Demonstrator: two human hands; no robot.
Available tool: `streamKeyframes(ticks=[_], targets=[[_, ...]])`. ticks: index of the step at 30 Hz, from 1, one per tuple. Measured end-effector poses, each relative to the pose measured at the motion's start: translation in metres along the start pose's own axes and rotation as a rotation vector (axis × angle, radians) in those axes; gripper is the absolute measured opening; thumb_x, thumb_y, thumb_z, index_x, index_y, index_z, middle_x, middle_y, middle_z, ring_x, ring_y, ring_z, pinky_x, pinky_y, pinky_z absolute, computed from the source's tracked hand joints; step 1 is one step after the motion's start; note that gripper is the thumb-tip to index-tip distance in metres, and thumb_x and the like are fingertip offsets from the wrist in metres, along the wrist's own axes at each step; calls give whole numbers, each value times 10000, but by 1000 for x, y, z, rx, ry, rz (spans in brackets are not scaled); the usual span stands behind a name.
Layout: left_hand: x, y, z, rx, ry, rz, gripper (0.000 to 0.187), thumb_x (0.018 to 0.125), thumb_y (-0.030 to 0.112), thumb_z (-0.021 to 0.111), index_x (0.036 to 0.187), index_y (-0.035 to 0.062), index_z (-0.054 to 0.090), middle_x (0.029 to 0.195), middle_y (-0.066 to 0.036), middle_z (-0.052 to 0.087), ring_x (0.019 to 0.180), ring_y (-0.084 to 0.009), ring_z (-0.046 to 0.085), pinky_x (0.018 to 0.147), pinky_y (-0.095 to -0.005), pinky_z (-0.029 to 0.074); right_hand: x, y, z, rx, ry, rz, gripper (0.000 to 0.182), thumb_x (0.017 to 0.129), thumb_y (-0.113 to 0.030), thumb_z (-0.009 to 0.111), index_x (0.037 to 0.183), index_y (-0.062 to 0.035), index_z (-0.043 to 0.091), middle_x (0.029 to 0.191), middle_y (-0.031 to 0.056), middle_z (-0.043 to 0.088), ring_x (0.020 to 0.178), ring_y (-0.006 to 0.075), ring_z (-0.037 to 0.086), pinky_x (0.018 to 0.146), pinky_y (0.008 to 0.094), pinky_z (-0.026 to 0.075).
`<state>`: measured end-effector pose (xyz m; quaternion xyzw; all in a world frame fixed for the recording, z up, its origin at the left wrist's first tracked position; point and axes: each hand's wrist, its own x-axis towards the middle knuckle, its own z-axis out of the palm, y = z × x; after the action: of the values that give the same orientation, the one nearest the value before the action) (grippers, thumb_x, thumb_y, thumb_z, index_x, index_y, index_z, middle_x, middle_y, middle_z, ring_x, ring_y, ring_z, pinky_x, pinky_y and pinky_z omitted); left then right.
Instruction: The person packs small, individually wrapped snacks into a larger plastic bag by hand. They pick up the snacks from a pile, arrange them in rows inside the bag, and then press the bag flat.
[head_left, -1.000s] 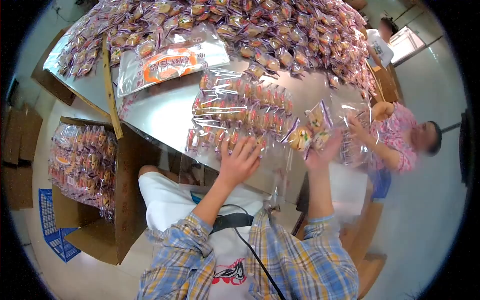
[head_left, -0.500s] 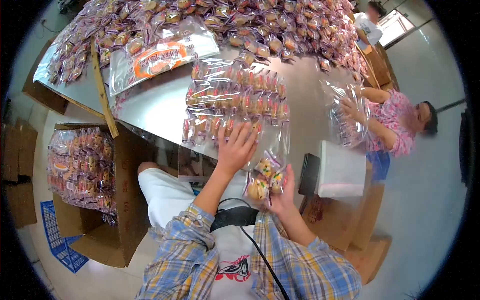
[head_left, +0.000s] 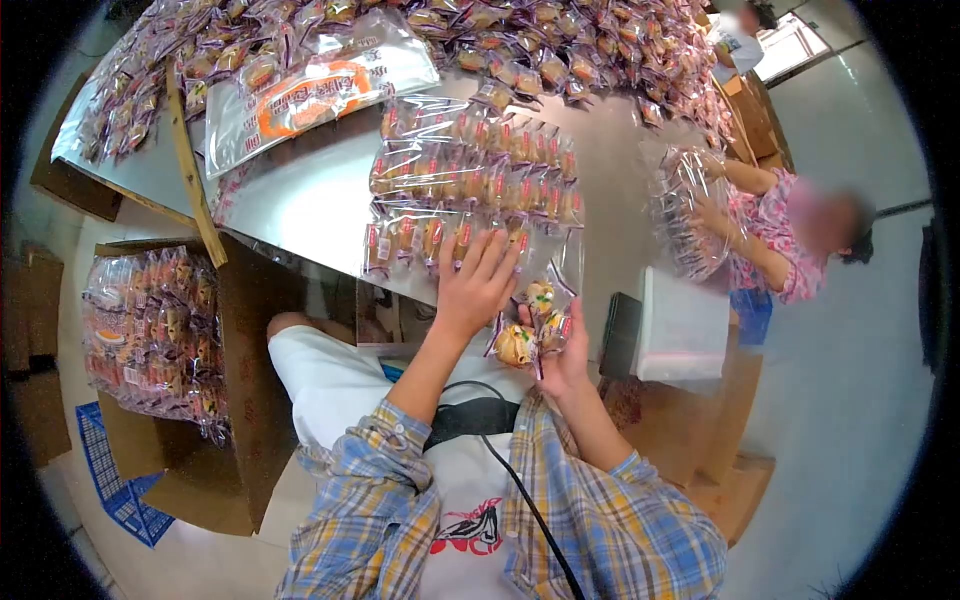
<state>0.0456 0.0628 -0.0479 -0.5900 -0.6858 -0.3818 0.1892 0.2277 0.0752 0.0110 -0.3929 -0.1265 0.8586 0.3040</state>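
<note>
A large clear plastic bag (head_left: pixel 480 185) lies on the table, filled with rows of individually wrapped pastries. My left hand (head_left: pixel 478 285) rests flat on its nearest row, fingers stretched out and slightly spread. Close to the bag's near right corner, my right hand (head_left: pixel 568 368) is closed around a small cluster of wrapped pastries (head_left: pixel 516 345), their yellowish tops with green bits showing through the film. Part of the right fingers is hidden behind the pastries.
A printed bag (head_left: pixel 315 98) and a heap of wrapped pastries (head_left: pixel 540 45) lie farther back. At left, a cardboard box (head_left: pixel 245 400) holds filled bags. A dark phone-like object (head_left: pixel 620 335) sits beside a white stack (head_left: pixel 685 325). A co-worker (head_left: pixel 785 235) handles another bag at right.
The right hand and its pastries have risen slightly toward the bag's near edge. My left hand stays on the bag. The co-worker's hands have shifted a little, and the view has moved slightly.
</note>
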Motion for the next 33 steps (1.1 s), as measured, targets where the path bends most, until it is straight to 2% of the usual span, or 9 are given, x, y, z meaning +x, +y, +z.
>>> streamKeyframes(ticks=[2,5,8,14,20,23,26,29,33], targets=[[1,-1,1,-5,-5,-4,419,836,320,748,1233,186,727,1385,-44,643,1330,-239,558,1213,-587,234,0,-3,-1,-96,-19,-29,672,1008,-656,513,1388,-105,567,1176,121,704,1019,280,707,894,487,602],[3,0,-6,-27,-44,-22,365,881,303,715,1223,174,724,1408,-44,632,1353,-234,542,1183,-593,288,7,-2,-13,-292,27,-216,532,1051,-499,555,1390,-90,556,1213,119,694,1049,250,692,953,432,579],[1,-2,-2,-10,-53,2,464,825,329,743,1266,188,713,1414,-46,622,1349,-237,540,1216,-585,221,2,-2,4,-475,24,-382,543,1044,-395,619,1462,-80,477,1304,98,632,1105,208,658,934,389,575],[1,-1,-5,-83,-72,-23,483,808,344,739,1254,163,708,1432,-50,617,1372,-244,528,1190,-603,270,3,-18,15,-453,61,-300,553,1017,-275,675,1471,-42,462,1292,100,630,1128,180,640,983,358,533],[-1,-3,-3,-54,-80,-3,523,782,357,741,1274,183,705,1434,-44,612,1363,-232,535,1222,-576,207,35,-9,-13,-968,68,-524,925,827,-350,876,1538,-1,398,1382,169,569,1260,252,580,1074,386,466],[0,-4,-4,-59,-86,-2,497,803,346,725,1270,178,706,1442,-43,610,1363,-226,537,1223,-572,209,24,-11,7,-1157,36,-535,1089,716,-411,948,1548,14,389,1482,240,478,1359,309,511,1119,425,435],[0,-5,-4,-72,-75,8,486,808,287,699,1275,152,700,1436,-58,616,1371,-248,529,1194,-592,275,8,-14,33,-1407,124,-555,1150,682,-468,951,1554,21,384,1526,279,418,1395,352,481,1121,444,435],[-2,-6,-1,-58,-50,17,485,807,272,693,1277,150,699,1430,-60,621,1367,-253,533,1197,-584,278,10,-9,24,-1857,255,-819,1172,670,-487,943,1551,36,375,1457,291,481,1335,387,534,1087,455,464],[0,-4,-5,-76,-70,6,428,842,262,683,1253,147,714,1421,-62,629,1358,-258,540,1198,-578,279,2,-16,37,-1821,257,-720,1105,676,-487,927,1513,45,441,1266,259,605,1148,403,636,1015,465,500]])
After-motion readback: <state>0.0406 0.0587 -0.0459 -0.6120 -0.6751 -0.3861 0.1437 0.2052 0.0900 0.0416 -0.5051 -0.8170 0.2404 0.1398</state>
